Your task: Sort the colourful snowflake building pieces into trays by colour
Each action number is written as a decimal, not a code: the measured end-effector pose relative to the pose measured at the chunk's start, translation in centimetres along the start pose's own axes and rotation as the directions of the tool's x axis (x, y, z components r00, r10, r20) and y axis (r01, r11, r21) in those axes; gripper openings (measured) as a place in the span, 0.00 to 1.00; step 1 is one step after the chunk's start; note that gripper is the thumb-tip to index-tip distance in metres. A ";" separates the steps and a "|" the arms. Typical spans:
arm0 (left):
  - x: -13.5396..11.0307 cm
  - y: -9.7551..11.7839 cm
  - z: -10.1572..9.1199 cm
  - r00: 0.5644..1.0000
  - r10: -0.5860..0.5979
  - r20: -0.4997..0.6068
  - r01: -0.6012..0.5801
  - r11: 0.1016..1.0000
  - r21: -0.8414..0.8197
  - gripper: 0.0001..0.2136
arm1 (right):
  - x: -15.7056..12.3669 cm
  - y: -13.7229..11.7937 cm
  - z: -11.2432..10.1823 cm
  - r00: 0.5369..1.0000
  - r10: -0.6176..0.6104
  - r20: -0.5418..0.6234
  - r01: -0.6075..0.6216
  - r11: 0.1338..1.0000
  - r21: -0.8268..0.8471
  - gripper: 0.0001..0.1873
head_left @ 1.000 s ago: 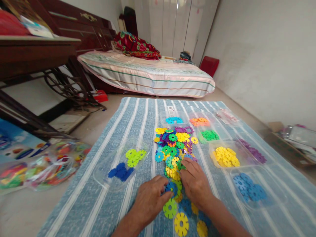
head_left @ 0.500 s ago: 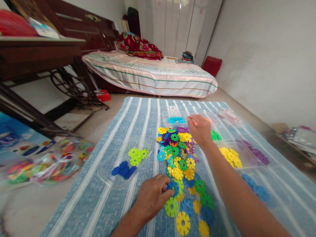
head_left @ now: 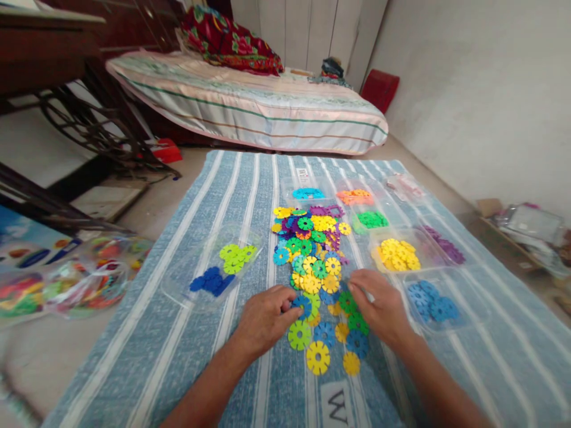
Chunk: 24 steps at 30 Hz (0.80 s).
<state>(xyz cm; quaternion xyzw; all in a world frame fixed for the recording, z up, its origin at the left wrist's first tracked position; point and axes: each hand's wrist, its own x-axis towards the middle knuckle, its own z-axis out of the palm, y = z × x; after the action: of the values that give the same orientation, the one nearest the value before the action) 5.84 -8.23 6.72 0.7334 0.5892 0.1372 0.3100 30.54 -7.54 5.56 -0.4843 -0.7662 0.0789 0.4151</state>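
Observation:
My left hand (head_left: pixel 270 316) is closed, with a blue notched plastic disc (head_left: pixel 302 307) pinched between thumb and fingers at the near left of the pile. My right hand (head_left: pixel 378 303) has its fingers curled in beside a green notched disc (head_left: pixel 347 302) on the pile's right side. Whether its fingertips grip anything is hidden. Between and beyond both hands spreads a mixed pile of notched discs (head_left: pixel 311 281) in yellow, green, blue and purple. Looser discs, such as a yellow one (head_left: pixel 318 358) and a lime one (head_left: pixel 299 335), lie nearest me.
Clear trays hold sorted discs: lime (head_left: pixel 236 257) and dark blue (head_left: pixel 211 280) on the left; light blue (head_left: pixel 307 194), orange (head_left: pixel 354 197), green (head_left: pixel 372 220), yellow (head_left: pixel 398 255), purple (head_left: pixel 445 245) and blue (head_left: pixel 432 301) beyond and right. A bed (head_left: pixel 267 113) stands behind.
My right hand has come back from over the orange discs to the right side of the pile. My left hand keeps the blue disc. The view has tilted downward.

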 end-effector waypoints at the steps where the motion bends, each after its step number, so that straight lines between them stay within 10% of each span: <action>1: 0.0 0.0 0.0 1.000 -0.003 -0.001 0.003 1.000 0.000 0.05 | -0.7 -0.1 -0.2 1.000 -0.011 0.015 0.011 1.000 0.002 0.06; 13: 0.0 0.0 0.0 0.999 0.003 -0.034 -0.005 0.999 -0.045 0.05 | -5.5 -3.2 0.4 0.974 -0.101 0.204 0.106 0.994 -0.010 0.09; 24: -0.4 -0.2 -0.3 0.995 0.088 -0.046 -0.096 0.971 -0.221 0.06 | -2.4 -5.4 3.5 0.993 -0.041 0.111 0.045 0.998 -0.033 0.10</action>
<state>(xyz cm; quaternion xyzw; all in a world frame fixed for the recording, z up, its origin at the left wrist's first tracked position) 5.44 -8.47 6.87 0.7178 0.5411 0.2299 0.3730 24.84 -11.32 4.77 -0.4700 -0.7995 0.0830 0.3648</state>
